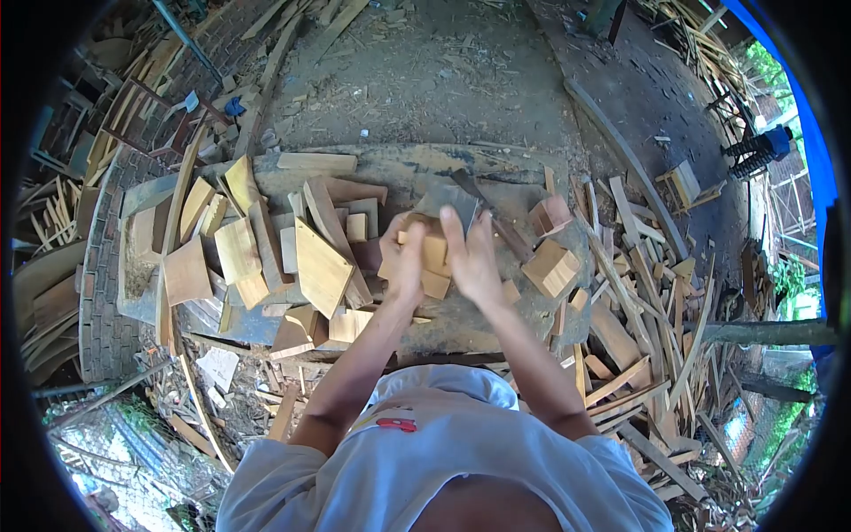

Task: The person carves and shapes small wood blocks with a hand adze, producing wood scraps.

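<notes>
Both my hands are over the middle of the worktable. My left hand (404, 257) is closed round a small wooden block (433, 252). My right hand (473, 259) is at the block's other side, its thumb pointing up and its fingers partly hidden behind a dark grey flat piece (448, 207). Whether that piece is held or lies beyond the hands is hard to tell. Just behind my right hand a dark-headed tool with a long handle (505, 232) lies on the table. More cut wood lies below the hands.
The worn worktable (417, 161) bears pale boards (321, 266) on the left and a cut block (551, 269) on the right. Scrap wood (656, 328) is heaped to the right. A small wooden stool (683, 184) stands farther back on the dirt floor.
</notes>
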Demonstrator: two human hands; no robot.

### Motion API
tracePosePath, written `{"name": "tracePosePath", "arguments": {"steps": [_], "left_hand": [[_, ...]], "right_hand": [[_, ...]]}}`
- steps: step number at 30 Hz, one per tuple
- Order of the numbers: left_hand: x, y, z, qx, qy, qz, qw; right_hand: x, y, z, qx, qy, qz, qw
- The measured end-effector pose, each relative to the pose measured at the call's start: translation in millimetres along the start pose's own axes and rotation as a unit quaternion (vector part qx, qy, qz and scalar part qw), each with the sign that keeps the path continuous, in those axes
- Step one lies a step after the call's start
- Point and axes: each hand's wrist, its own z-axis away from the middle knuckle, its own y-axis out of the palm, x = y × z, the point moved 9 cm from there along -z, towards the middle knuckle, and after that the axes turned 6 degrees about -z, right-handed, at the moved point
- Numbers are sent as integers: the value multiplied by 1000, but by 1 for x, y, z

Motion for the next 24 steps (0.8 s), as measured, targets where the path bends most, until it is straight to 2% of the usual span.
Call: {"name": "tracePosePath", "arguments": {"steps": [2,6,8,10,11,13,15,19,22,23,24], "left_hand": [[10,-13,-7,-19,-17,33,999],[1,-1,8,10,-25,17,999],[-2,5,4,25,-24,9,999],[5,-7,-3,-17,-32,32,999],[12,-16,-7,-39,-64,51,996],[11,-11,-7,-52,-96,71,992],[-6,4,9,-13,-57,25,998],[10,-11,-5,-28,-54,66,996],[7,-12,-3,-29,-82,59,994],[-8,-2,5,5,-40,21,999],[-7,-4,7,5,-42,21,999]], "right_hand": [[8,11,18,4,-11,-35,999],[-20,0,-8,0,69,-31,997],[-4,-1,-4,4,30,16,999],[5,7,15,12,1,-10,1000],[17,13,22,17,-33,-26,999],[3,8,6,-4,-8,-16,1000],[-6,0,-5,7,49,-30,998],[19,12,19,16,-31,-34,999],[4,6,-6,6,6,-31,999],[-2,4,-6,1,30,-28,999],[-1,4,0,1,32,-28,999]]}}
